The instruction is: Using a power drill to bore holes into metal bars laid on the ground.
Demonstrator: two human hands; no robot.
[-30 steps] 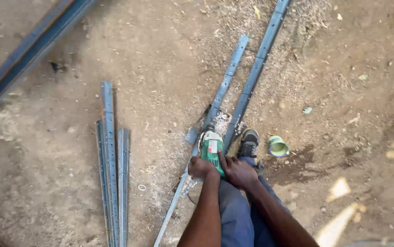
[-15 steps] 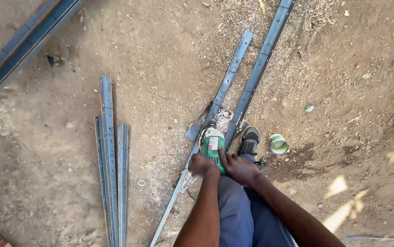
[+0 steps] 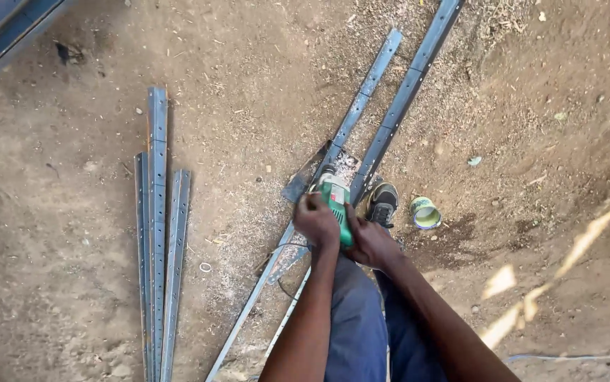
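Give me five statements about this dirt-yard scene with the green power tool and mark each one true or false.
1. Both hands grip the green power tool. True: the left hand and the right hand are closed on it.
2. The tool is pressed onto a long metal strip lying on the dirt. True.
3. The bundle of metal strips lies to the person's right. False: it lies to their left, apart from the hands.
4. The small can stands on the metal strip. False: it sits on the ground beside the shoe.
5. The ground is a tiled floor. False: it is bare dirt scattered with shavings.
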